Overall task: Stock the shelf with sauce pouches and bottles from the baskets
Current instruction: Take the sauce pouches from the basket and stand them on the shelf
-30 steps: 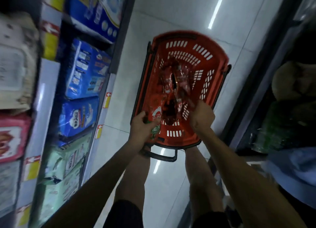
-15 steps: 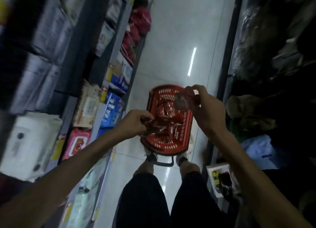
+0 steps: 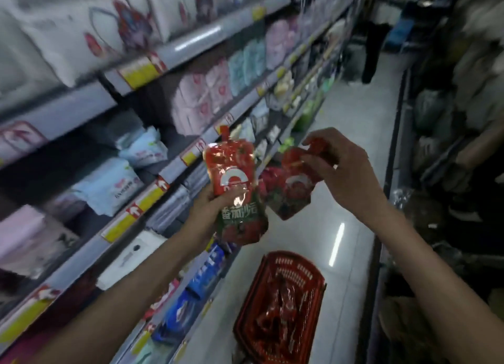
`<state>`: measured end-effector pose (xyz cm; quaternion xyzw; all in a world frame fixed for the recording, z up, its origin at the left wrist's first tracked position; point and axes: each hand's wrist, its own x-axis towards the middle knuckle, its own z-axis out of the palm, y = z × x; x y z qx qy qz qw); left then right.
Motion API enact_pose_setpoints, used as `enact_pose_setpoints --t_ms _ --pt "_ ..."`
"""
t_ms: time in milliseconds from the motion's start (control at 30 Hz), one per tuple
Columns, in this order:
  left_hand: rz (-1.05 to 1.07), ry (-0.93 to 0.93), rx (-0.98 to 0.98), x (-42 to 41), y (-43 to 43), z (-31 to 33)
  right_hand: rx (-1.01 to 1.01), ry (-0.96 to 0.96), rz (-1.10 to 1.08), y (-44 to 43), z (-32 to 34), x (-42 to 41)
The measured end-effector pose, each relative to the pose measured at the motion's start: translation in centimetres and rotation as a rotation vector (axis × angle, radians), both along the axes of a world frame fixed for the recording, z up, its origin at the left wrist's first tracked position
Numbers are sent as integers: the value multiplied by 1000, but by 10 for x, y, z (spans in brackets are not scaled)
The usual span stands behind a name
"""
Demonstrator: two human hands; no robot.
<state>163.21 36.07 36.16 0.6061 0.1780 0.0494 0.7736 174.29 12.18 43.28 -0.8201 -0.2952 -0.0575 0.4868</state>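
Observation:
My left hand [image 3: 207, 202] grips a red tomato sauce pouch [image 3: 234, 183] upright by its lower part, its spout pointing up. My right hand [image 3: 341, 170] pinches the top of a second red sauce pouch [image 3: 289, 191], which hangs just right of the first and touches it. Both pouches are raised at chest height beside the shelf unit [image 3: 152, 191] on the left. The red basket [image 3: 281, 309] stands on the floor below my hands, with several more red pouches inside.
The left shelves hold white, pink and blue soft packs, with yellow price tags [image 3: 141, 71] along their edges. A dark rack [image 3: 447, 145] of goods lines the right side of the aisle. Pale tiled floor [image 3: 349, 145] runs ahead. A person [image 3: 373, 49] stands far down the aisle.
Both hands have lifted out of the basket, each with a pouch, from waist height up beside the shelves. The view has tilted up from the floor to the aisle.

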Motion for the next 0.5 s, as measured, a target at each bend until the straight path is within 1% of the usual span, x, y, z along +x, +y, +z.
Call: enact_pose_setpoints --t_ms 67,133,233,300,400,500 --pt "85 -15 -113 -8 -4 19 183 79 62 10 35 -13" --pt "147 -38 -166 -18 -5 32 401 234 103 19 62 -26" --pt "236 -11 -238 -38 -8 47 625 456 156 33 84 -40" --pt "191 24 -291 -56 -7 55 748 603 261 44 95 -46" --pt "64 91 -332 -80 -6 67 818 783 466 62 101 -54" --pt "-5 87 -384 -106 -9 75 925 956 641 89 98 -67"
